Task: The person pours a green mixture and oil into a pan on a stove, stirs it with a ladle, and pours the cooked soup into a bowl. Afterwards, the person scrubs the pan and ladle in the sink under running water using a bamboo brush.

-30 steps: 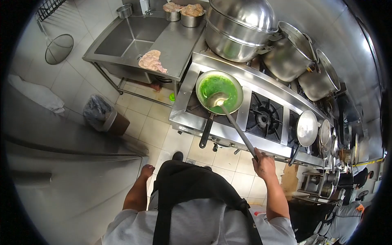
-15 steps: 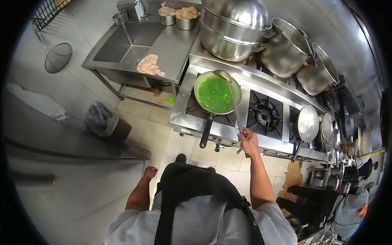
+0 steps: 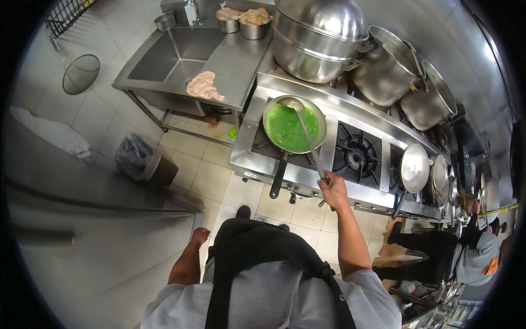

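Note:
My right hand [image 3: 333, 190] is closed around the handle of a long metal ladle [image 3: 308, 137]. The ladle reaches across a frying pan [image 3: 279, 174] on the left burner, and its bowl rests in the far side of the pan, at the surface of a bright green liquid [image 3: 287, 130] with small bits in it. The pan's black handle points toward me, and no hand is on it. My left hand [image 3: 200, 236] hangs low at my side with its fingers curled and nothing visible in them, near a large metal surface [image 3: 126, 247].
A bare burner [image 3: 356, 155] and another pan [image 3: 415, 167] lie to the right. Large pots [image 3: 318, 55] stand behind the stove. At left are a sink [image 3: 164, 57], raw meat [image 3: 203, 86] on its counter and a bin [image 3: 159, 169]. A person [image 3: 476, 255] stands at far right.
The ladle's bowl has shifted slightly left and down into the green liquid, its handle tilting with it. At far right the other person has moved and now reaches an arm toward the cooking line.

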Demonstrator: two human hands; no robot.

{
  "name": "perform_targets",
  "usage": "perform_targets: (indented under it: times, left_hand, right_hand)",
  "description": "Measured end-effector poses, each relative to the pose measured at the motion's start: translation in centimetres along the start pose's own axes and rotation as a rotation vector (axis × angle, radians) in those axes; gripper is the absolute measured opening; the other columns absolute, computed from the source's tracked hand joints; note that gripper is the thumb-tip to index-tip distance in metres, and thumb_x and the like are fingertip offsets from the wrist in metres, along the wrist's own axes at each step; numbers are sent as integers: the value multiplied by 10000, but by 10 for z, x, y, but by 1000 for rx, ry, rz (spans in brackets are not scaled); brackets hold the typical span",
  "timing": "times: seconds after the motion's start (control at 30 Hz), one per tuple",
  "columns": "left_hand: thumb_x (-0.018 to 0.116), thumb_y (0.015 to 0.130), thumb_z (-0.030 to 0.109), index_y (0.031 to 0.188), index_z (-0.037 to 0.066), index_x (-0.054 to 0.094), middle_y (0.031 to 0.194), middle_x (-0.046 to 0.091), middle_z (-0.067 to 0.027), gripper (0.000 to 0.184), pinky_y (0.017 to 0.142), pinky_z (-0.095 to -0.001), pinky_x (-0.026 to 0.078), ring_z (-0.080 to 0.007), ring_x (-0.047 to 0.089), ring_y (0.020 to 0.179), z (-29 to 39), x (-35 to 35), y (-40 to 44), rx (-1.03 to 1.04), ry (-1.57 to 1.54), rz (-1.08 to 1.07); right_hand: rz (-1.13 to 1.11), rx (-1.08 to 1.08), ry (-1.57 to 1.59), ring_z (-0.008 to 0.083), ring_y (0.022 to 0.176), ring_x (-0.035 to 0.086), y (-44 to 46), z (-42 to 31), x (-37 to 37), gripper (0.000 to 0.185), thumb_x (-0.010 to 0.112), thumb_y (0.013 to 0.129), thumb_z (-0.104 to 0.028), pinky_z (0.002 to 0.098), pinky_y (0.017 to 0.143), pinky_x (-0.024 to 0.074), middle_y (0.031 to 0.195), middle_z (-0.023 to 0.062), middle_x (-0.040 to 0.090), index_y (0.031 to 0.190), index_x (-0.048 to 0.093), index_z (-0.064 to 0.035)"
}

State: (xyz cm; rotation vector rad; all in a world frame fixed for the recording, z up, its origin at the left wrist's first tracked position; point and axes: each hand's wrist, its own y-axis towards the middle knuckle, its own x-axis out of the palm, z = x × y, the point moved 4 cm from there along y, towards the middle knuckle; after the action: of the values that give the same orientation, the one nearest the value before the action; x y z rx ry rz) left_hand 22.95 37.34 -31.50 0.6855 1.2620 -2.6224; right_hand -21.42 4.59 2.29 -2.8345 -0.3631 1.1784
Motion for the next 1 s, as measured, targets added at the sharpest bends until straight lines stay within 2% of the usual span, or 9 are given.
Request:
perform_targets:
  times: [0.03,0.13,0.23,0.33,0.43,0.53,0.73,0.83,1.0]
  left_hand:
    - [578,781,260,697,12,611,670,612,-166,264,637,-417,469,-317,596,648,4,-2,-2,-12,-43,24]
    - [587,767,243,686,1,596,609,589,-153,256,594,-405,456,-298,573,581,-5,-3,19,427,314,20]
    - [588,757,239,665,9,587,597,586,-131,248,571,-387,455,-257,574,569,3,-5,7,-16,-147,31]
    - [600,751,216,652,25,585,582,580,-106,217,547,-364,457,-222,574,554,12,-6,3,-23,-249,-5]
    - [608,749,187,652,30,586,576,573,-91,186,539,-348,464,-195,570,542,11,0,9,12,-137,39]
    - [607,756,208,670,7,587,580,577,-115,219,565,-356,474,-212,572,543,21,3,1,-47,-338,57]
    - [588,776,282,691,11,617,672,621,-150,285,618,-381,487,-270,599,574,0,5,19,44,-62,5]
    - [571,774,239,684,41,628,725,638,-141,226,658,-408,487,-289,623,674,1,7,17,-13,-25,-17]
    - [522,769,232,677,71,624,758,633,-147,211,727,-444,477,-318,608,852,-25,22,40,233,161,-2]
  right_hand:
    - [-24,8,-24,150,607,517,-5,-8,-5,372,638,804,-95,290,595,426,649,57,572,1132,584,73]
    - [10,6,40,219,581,565,-24,-8,-13,419,652,808,-137,340,611,458,670,135,606,1189,581,23]
    - [-48,136,173,135,531,520,-39,-22,-29,412,642,823,-99,296,531,425,633,62,571,1208,573,33]
    - [-30,180,319,70,507,477,-42,-24,-35,403,626,837,-76,244,473,381,622,6,529,1214,564,52]
    - [5,175,343,64,480,462,-40,-21,-35,386,613,842,-73,231,443,370,627,5,530,1202,567,61]
    - [38,243,378,68,479,468,-41,-20,-34,367,602,847,-70,232,439,382,637,12,538,1186,571,64]
    - [49,210,465,69,460,476,-46,-9,-37,344,579,854,-68,217,414,384,648,31,572,1170,573,68]
    - [62,196,487,67,455,476,-50,-14,-39,341,581,853,-55,211,406,379,650,36,577,1168,570,76]
    - [75,190,507,57,458,471,-52,-21,-39,352,589,852,-37,205,407,377,649,27,579,1184,563,76]
